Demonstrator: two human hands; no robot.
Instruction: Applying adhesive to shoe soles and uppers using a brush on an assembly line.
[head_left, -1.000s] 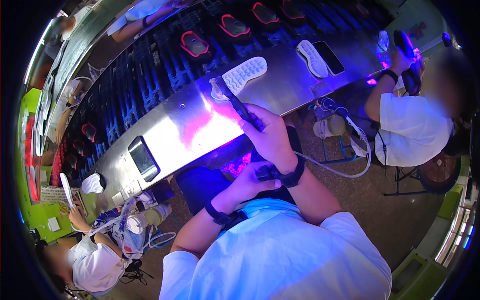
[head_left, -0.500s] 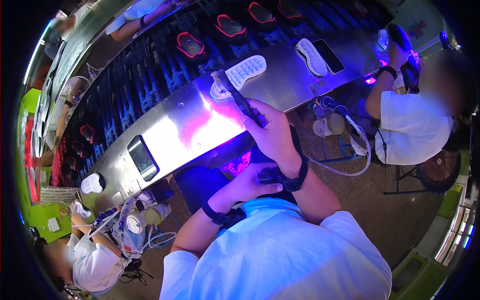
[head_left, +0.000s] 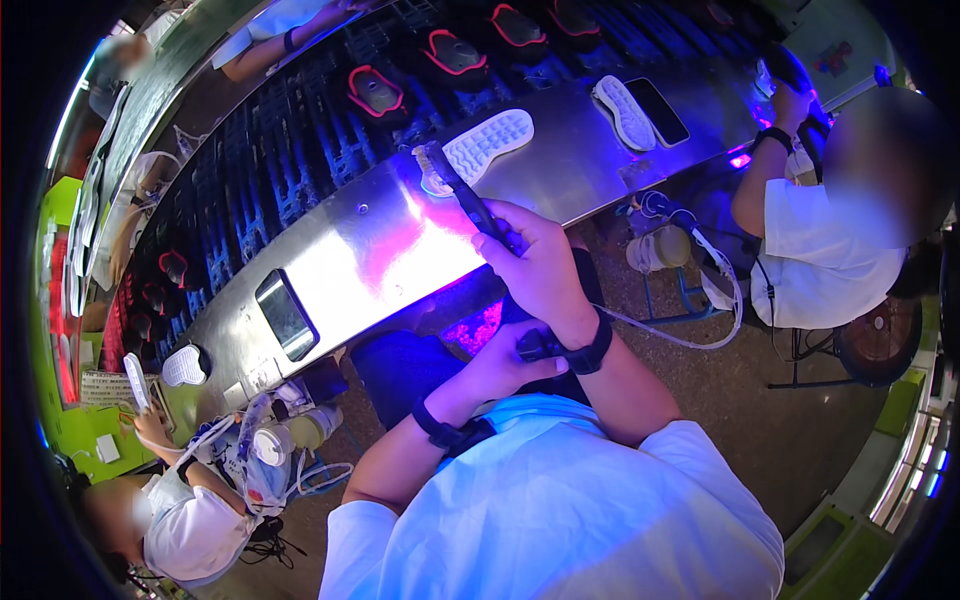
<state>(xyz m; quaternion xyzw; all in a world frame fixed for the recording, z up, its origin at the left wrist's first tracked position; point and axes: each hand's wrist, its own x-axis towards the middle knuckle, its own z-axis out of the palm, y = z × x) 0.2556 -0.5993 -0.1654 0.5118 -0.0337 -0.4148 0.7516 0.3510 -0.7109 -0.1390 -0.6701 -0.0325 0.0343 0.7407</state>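
Observation:
My right hand (head_left: 540, 265) reaches over the edge of the metal bench and grips a black-handled brush (head_left: 466, 198). The brush's pale bristled end is over the near end of a white shoe sole (head_left: 490, 138) lying on the bench. Closer to my body, my left hand (head_left: 500, 362) is closed around a small black device (head_left: 535, 346) beside the band on my right wrist. Part of that device is hidden by the fingers.
A black phone (head_left: 286, 315) lies at the bench's left. Another white sole (head_left: 625, 113) sits beside a second phone (head_left: 657, 110) at the right. Red-rimmed dark shoe uppers (head_left: 375, 92) rest on the roller conveyor (head_left: 260, 165) behind. Co-workers sit on both sides.
The brush tip has shifted slightly left and my right hand a little with it. At the lower left, a co-worker's hand has raised a white sole toward the bench.

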